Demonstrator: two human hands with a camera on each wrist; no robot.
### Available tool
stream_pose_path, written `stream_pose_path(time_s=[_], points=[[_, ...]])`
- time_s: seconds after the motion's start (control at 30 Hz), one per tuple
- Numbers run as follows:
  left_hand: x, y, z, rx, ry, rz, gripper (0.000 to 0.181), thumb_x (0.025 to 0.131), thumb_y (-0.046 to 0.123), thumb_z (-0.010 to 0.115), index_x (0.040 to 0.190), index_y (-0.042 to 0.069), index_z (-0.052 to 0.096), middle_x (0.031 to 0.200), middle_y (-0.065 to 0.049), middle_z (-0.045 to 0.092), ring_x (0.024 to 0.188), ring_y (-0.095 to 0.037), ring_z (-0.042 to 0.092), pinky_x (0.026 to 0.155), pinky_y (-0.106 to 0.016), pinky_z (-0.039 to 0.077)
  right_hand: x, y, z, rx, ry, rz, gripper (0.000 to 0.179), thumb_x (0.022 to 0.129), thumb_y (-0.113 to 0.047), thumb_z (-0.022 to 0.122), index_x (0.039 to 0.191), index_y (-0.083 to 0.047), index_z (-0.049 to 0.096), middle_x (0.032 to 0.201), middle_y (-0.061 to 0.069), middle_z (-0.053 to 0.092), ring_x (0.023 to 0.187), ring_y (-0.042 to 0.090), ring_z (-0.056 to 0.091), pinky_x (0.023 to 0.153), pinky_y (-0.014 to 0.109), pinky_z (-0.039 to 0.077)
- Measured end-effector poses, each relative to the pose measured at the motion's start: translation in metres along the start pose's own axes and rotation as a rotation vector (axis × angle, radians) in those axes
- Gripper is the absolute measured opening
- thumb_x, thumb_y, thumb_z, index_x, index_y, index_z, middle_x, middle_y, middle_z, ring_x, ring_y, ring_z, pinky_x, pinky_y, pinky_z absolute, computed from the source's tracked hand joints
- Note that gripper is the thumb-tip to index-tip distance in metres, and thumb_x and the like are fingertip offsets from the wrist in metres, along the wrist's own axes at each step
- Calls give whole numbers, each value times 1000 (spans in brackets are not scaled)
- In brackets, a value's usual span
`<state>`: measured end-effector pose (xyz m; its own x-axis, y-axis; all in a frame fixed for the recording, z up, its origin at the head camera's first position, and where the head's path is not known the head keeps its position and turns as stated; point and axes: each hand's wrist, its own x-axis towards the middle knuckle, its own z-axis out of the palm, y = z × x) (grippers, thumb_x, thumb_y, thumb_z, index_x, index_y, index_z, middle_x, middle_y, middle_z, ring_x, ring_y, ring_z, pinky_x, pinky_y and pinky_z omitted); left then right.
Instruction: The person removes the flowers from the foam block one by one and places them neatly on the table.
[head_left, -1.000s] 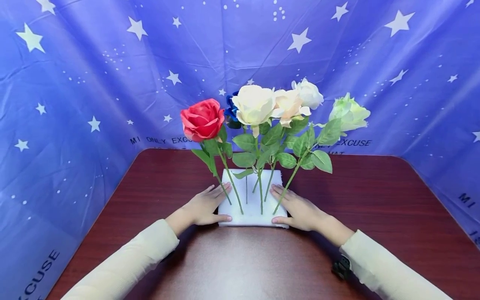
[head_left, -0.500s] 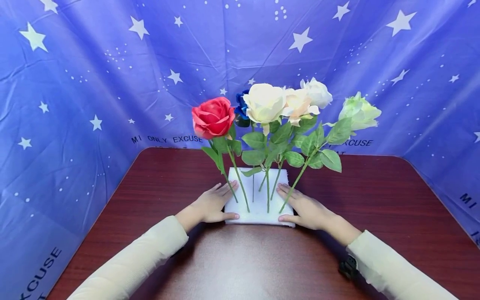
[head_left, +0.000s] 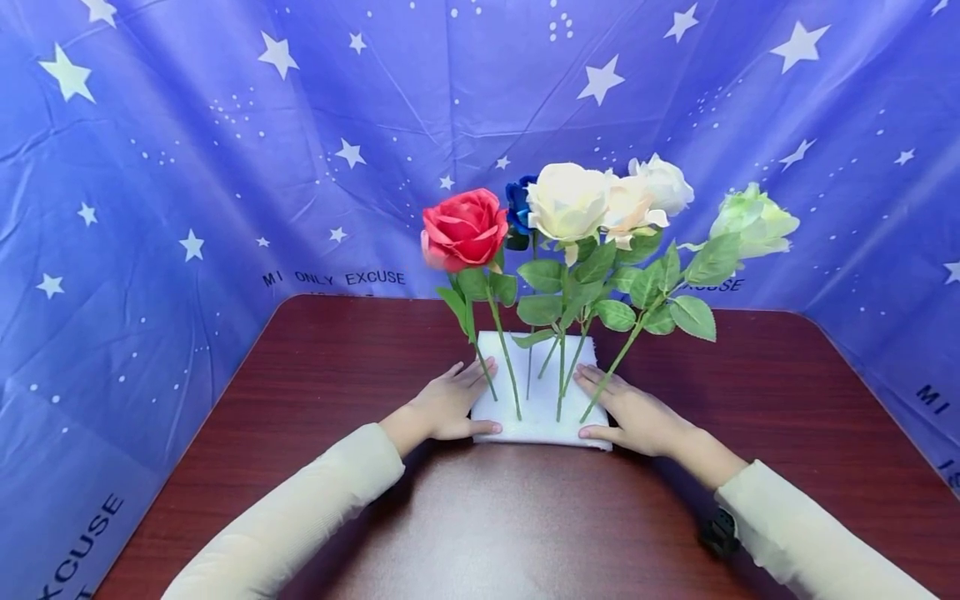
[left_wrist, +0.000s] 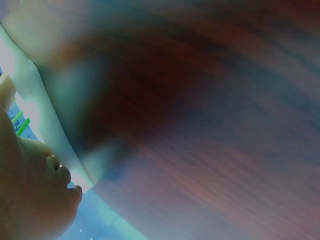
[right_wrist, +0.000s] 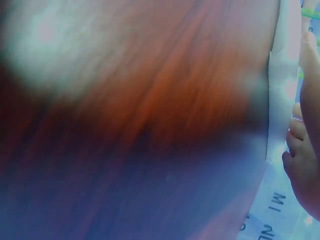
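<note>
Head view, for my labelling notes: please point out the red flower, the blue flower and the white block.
Red flower (head_left: 465, 229): head view, middle of its petals.
Blue flower (head_left: 517, 202): head view, its visible petals.
White block (head_left: 539, 410): head view, bare patch of its upper face.

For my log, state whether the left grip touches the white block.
Touching. In the head view, the left grip lays its thumb and fingertips on the white block.

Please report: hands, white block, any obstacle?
Left hand, right hand: on opposite sides of white block. Block lies on table. Flower stems stand between hands.
</note>
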<state>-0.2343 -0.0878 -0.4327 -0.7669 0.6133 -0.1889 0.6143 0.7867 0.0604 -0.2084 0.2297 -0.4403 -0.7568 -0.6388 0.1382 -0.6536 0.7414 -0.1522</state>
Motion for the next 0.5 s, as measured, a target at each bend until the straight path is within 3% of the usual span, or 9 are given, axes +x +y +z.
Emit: stream_pose_path(time_s=[0.5], points=[[26, 22, -8, 67, -17, 33, 92, 91, 70, 39, 155, 9, 10, 164, -5, 9, 152, -18, 8, 128, -38, 11, -21, 23, -4, -5, 10, 38, 82, 86, -51, 65, 148, -5, 36, 152, 21, 38, 139, 39, 38, 110, 56, 37]])
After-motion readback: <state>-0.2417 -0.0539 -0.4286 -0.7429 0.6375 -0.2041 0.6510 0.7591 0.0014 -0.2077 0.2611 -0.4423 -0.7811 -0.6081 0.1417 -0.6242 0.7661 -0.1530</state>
